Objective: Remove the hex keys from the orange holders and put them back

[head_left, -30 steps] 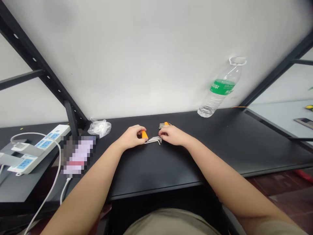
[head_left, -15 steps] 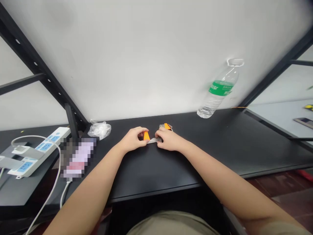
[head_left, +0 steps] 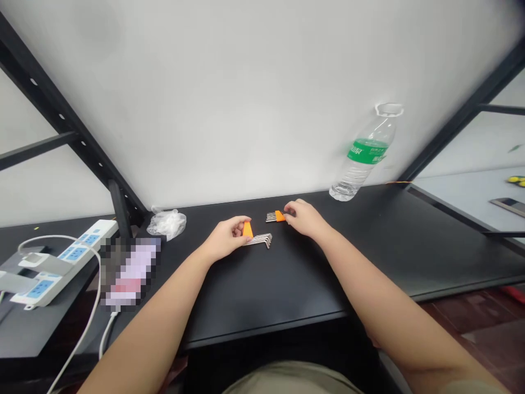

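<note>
In the head view, my left hand [head_left: 228, 236] is closed on the orange holder of a hex key set [head_left: 248, 228], gripping it between thumb and fingers. Silvery L-shaped keys stick out to the right, their bent ends low over the black tabletop. A second hex key set [head_left: 279, 216], also with an orange holder, lies just behind and to the right, its straight key ends pointing left. My right hand [head_left: 303, 217] has its curled fingertips pinched at the right end of this second set. Those fingers partly cover its bent ends.
A large clear bottle [head_left: 361, 158] with a green label stands by the wall at the right. Crumpled clear plastic [head_left: 166, 224] lies at the back left, near a blurred-out phone-like object [head_left: 133, 272] on a white cable. Further left is a white power strip [head_left: 68, 262]. Black frame posts flank the desk.
My right hand has left the bent key ends of the set in my left hand and moved right and back to the second set. My left hand keeps its hold.
</note>
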Demonstrator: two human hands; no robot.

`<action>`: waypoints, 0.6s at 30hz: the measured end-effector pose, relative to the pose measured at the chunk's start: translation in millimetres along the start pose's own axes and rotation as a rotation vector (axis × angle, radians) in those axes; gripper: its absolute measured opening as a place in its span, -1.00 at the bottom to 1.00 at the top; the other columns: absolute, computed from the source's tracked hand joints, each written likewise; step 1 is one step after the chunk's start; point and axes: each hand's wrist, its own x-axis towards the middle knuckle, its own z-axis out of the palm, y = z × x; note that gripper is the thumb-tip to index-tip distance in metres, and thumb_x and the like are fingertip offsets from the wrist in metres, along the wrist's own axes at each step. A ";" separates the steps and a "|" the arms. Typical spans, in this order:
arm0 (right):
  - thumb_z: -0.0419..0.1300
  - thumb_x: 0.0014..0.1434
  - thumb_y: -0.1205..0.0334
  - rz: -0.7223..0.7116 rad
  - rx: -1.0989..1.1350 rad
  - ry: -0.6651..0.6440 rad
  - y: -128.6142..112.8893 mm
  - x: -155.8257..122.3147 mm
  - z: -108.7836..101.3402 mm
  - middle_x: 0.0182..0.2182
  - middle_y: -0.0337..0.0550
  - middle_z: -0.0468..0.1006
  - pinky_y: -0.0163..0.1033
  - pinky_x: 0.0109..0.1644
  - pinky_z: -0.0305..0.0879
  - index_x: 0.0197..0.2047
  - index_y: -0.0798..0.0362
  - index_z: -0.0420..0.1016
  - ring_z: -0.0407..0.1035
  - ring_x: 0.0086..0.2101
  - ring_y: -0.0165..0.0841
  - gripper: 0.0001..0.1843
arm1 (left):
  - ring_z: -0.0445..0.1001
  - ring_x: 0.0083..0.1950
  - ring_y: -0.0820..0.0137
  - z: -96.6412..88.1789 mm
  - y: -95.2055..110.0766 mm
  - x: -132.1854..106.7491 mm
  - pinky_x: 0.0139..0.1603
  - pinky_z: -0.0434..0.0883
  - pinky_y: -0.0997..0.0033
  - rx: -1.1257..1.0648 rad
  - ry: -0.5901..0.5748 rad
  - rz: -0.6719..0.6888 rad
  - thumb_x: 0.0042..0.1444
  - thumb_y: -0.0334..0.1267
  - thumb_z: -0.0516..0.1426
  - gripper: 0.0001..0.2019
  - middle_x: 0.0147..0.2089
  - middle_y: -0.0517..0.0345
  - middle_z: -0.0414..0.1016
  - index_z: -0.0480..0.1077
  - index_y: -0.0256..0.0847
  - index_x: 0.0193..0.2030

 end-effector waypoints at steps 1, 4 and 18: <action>0.22 0.21 0.19 0.019 -0.001 -0.016 4.9 1.8 0.2 -0.17 -0.10 0.49 -0.21 -0.09 0.29 -0.12 0.00 0.55 0.40 -0.22 -0.29 -0.82 | 0.43 -0.28 0.43 2.3 2.5 -0.6 -0.21 0.43 0.39 -0.012 -0.010 0.004 0.07 -0.14 0.32 -0.43 -0.20 0.17 0.48 0.41 -0.14 0.25; 0.25 0.21 0.14 0.027 -0.007 -0.058 7.3 2.3 2.6 -0.22 -0.12 0.49 -0.21 -0.12 0.28 -0.13 -0.01 0.54 0.39 -0.23 -0.28 -0.81 | 0.42 -0.29 0.44 8.5 10.7 -4.0 -0.23 0.42 0.40 0.005 -0.063 0.006 0.07 -0.15 0.32 -0.45 -0.19 0.18 0.49 0.43 -0.10 0.23; 0.19 0.28 0.32 -0.551 -0.047 -0.299 -83.3 -43.1 0.7 -0.18 -0.05 0.47 -0.21 -0.09 0.25 -0.24 0.08 0.55 0.36 -0.22 -0.30 -0.90 | 0.47 -0.24 0.43 -4.2 -23.3 10.2 -0.21 0.46 0.39 -0.223 0.157 0.019 0.14 -0.26 0.24 -0.47 -0.15 0.13 0.47 0.31 -0.13 0.26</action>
